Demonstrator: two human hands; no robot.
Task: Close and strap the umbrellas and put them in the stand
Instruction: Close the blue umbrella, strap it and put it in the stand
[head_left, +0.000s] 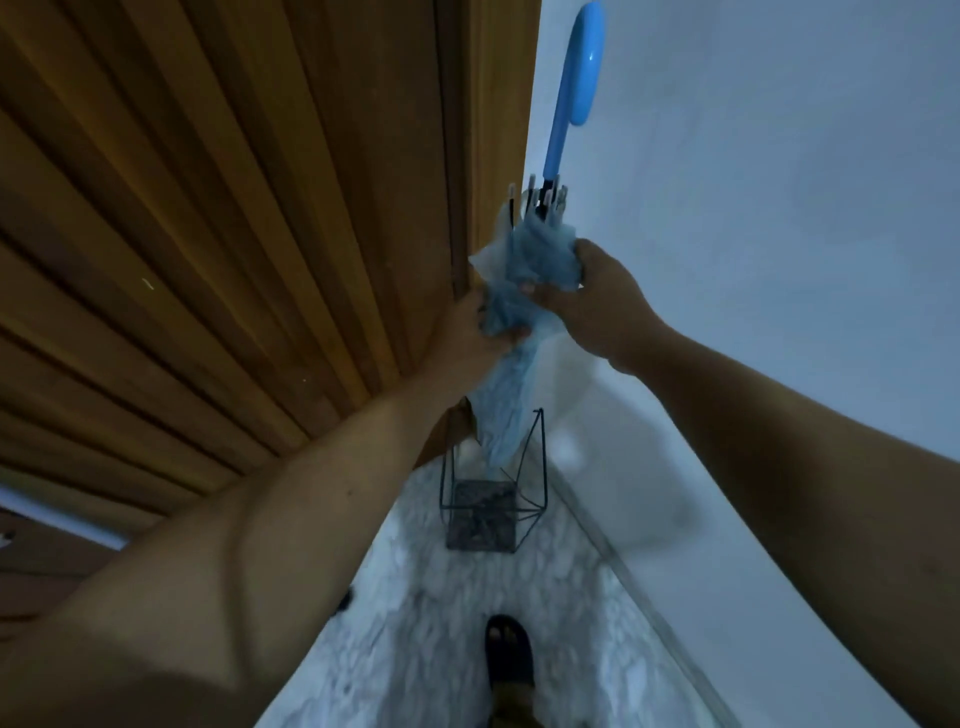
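Note:
A light blue umbrella (511, 384) with a curved blue handle (574, 88) is folded and held upright, handle up. My right hand (587, 301) grips the bunched canopy just below the rib tips. My left hand (475, 332) grips the fabric a little lower on the left side. The umbrella's lower end hangs inside the top of a black wire stand (491, 493) on the floor. No strap is visible around the canopy.
A ribbed wooden door (234, 234) fills the left side, and a white wall (779, 234) the right. The stand sits in the corner on a pale marbled floor (415, 623). My sandalled foot (509, 654) is below the stand.

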